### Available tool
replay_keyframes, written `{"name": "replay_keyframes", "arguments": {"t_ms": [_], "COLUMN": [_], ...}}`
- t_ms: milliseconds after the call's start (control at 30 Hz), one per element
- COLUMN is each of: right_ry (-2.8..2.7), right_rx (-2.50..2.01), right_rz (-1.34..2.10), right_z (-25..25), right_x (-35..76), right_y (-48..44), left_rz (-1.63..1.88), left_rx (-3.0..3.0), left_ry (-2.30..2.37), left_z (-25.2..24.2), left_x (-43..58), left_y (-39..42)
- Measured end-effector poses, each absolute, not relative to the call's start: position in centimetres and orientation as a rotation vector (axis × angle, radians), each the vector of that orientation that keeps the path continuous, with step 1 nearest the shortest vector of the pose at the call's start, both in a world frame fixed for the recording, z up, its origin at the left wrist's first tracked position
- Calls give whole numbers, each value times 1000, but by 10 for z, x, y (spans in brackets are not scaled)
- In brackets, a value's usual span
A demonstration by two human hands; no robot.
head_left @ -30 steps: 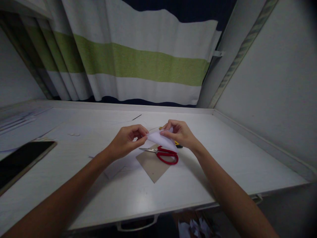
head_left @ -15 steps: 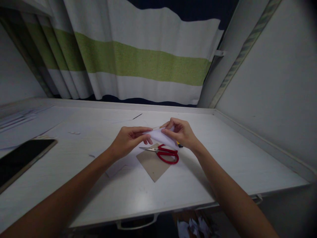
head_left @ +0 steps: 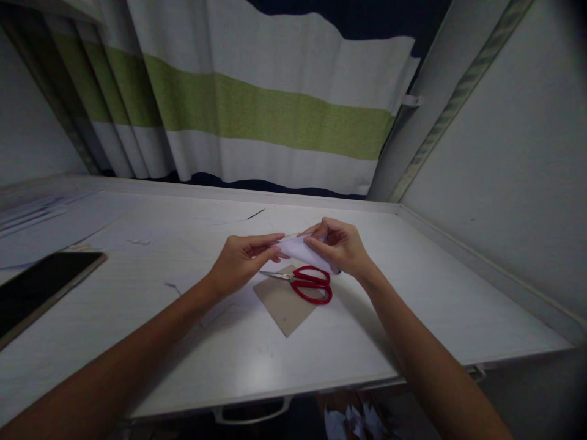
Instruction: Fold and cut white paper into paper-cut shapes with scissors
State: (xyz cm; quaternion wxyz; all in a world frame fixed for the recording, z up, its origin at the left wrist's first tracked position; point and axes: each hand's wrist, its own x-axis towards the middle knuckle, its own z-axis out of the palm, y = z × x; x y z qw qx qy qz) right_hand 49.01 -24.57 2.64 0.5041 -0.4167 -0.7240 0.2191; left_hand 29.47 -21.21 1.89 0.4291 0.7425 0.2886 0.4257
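Observation:
A folded piece of white paper (head_left: 303, 251) is held up between my two hands above the desk. My left hand (head_left: 245, 260) pinches its left end between thumb and fingers. On the paper's right part, my right hand (head_left: 338, 243) grips with thumb in front and fingers behind. Just below the paper lies a pair of scissors (head_left: 312, 283) with red handles, its blades pointing left. The scissors rest partly on a square of grey-brown card (head_left: 285, 308). The fingers hide part of the paper's edges.
A dark-screened phone (head_left: 43, 293) lies at the left, with white paper sheets (head_left: 50, 223) behind it. A thin black pointed stick (head_left: 255, 214) lies farther back. Paper scraps (head_left: 215, 311) sit under my left forearm. Curtain (head_left: 275, 122) and wall (head_left: 518, 183) bound the desk.
My right hand and the paper's right end have shifted slightly right. The paper now hides the yellow-and-black thing that showed beside it, and more of the scissors' upper handle shows.

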Motion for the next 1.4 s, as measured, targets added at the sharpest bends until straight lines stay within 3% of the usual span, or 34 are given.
{"name": "replay_keyframes", "arguments": {"t_ms": [633,1400], "right_ry": [-1766,-1636], "right_rx": [-1045,-983], "right_rz": [243,386], "right_z": [30,29], "right_x": [485,484], "right_y": [-253,-249], "left_rz": [1023,1093], "left_rx": [1318,1273], "left_ry": [636,603], "left_z": [8,11], "left_x": [303,303], "left_y": [-207,-210]}}
